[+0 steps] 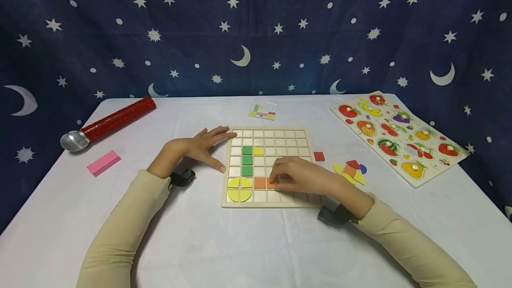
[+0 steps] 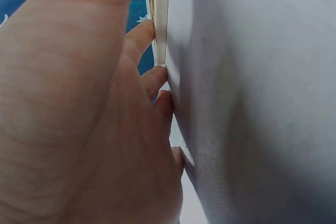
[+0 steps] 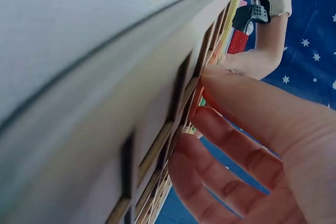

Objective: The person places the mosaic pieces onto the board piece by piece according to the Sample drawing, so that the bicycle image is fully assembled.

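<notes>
A wooden grid board lies on the table. My right hand is over it, thumb and fingertips pinching an orange square at a cell in the second row from the front. The same hand shows the orange piece between thumb and index finger. To its left sits another orange square. Three green squares form a column, with a yellow quarter circle beside the top one. Several yellow quarter circles make a circle. My left hand, fingers spread, touches the board's left edge.
Right of the board lie a red square and a pile of loose coloured pieces. A pattern card is behind the board. A fruit peg puzzle is at the right; a red microphone and pink block at the left.
</notes>
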